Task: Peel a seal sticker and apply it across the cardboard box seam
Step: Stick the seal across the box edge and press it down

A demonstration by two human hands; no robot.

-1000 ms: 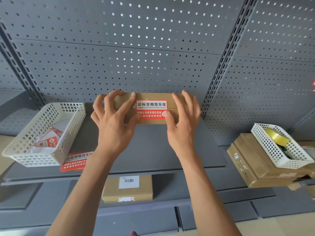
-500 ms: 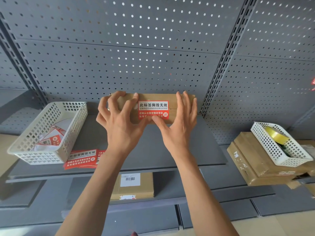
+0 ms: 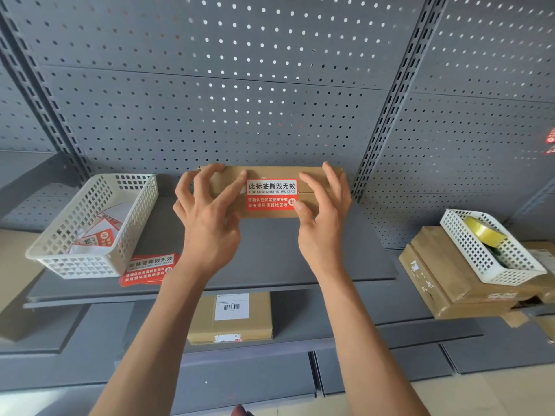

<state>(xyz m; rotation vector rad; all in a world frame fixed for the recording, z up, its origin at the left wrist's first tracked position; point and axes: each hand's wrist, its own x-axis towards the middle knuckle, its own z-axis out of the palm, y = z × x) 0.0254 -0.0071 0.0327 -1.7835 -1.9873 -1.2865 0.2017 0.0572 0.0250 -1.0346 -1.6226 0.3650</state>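
Note:
A flat cardboard box [image 3: 309,172] lies on the grey shelf against the pegboard. A red and white seal sticker [image 3: 271,194] sits across its horizontal seam. My left hand [image 3: 207,217] rests on the box's left part with fingers spread, the index fingertip at the sticker's left edge. My right hand [image 3: 322,214] covers the box's right part, fingers apart, with the thumb tip pressing the sticker's lower right corner. Neither hand grips anything.
A white basket [image 3: 90,223] with sticker backings stands at the left, a stack of red stickers [image 3: 148,270] beside it. At the right a white basket [image 3: 492,250] with a yellow tape roll tops stacked boxes [image 3: 435,283]. A labelled box [image 3: 231,318] lies on the lower shelf [image 3: 390,331].
My right thumb has slid rightward along the sticker's lower edge to its right corner. My left hand stays on the box, its index finger now at the sticker's left edge.

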